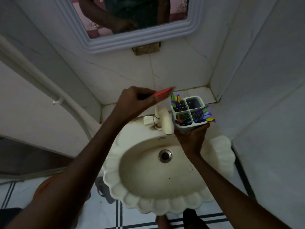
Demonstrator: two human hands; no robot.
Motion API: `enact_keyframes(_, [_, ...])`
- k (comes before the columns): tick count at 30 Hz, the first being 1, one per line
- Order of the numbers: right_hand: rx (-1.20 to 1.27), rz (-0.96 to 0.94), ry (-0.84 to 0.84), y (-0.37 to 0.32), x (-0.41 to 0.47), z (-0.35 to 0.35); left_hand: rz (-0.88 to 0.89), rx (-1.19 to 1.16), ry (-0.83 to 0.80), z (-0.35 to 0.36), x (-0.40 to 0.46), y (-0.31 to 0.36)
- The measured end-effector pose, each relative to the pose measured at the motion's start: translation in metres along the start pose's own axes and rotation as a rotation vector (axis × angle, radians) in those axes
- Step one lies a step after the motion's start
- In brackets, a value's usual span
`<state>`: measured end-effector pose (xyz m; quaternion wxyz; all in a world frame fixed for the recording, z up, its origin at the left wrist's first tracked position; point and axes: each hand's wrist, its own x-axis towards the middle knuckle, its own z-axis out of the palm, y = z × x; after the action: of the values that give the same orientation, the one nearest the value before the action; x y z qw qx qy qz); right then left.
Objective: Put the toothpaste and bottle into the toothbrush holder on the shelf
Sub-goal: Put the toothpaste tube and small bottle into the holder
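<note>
From the head camera, the left hand [134,100] is clenched around a red toothpaste tube [162,95], held above the tap [163,119] just left of the toothbrush holder [189,111]. The right hand [191,138] grips the holder's base, near the tiled shelf [199,95]. Toothbrushes [206,115] fill three compartments; the back right one looks empty. No bottle is visible.

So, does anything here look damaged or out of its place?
Yes. Below the mirror there is a rough brown patch on the wall, like a broken hole. Also the toothbrush holder is not on the shelf: the right hand holds it near the tap.
</note>
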<state>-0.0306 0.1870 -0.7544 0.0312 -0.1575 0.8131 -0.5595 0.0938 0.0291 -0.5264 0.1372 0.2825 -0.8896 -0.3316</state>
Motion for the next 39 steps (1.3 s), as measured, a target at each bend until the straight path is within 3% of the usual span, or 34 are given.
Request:
enact_keyframes(6, [-0.044, -0.047, -0.004, 0.002, 0.0, 0.001, 0.251, 0.509, -0.403, 0.028, 0.054, 0.055])
enact_keyframes(12, [-0.071, -0.071, 0.035, -0.003, 0.0, -0.002, 0.23, 0.773, -0.445, 0.066, 0.061, 0.071])
enact_keyframes(20, [-0.07, -0.065, 0.001, -0.002, 0.0, -0.003, 0.197, 0.632, -0.414, 0.085, 0.064, 0.06])
enact_keyframes(24, [-0.045, -0.025, 0.03, 0.001, 0.002, 0.0, 0.145, 0.494, -0.236, 0.066, 0.09, 0.025])
enact_keyframes(28, [-0.022, -0.024, 0.079, 0.0, 0.002, 0.003, -0.008, 0.523, -0.061, 0.057, 0.111, -0.039])
enact_keyframes(34, [-0.069, -0.029, 0.08, 0.001, 0.001, 0.003, -0.232, 0.466, -0.259, 0.085, 0.124, -0.11])
enact_keyframes(39, [-0.101, -0.028, 0.067, 0.007, 0.002, 0.005, -0.278, 0.474, -0.21, 0.11, 0.125, -0.125])
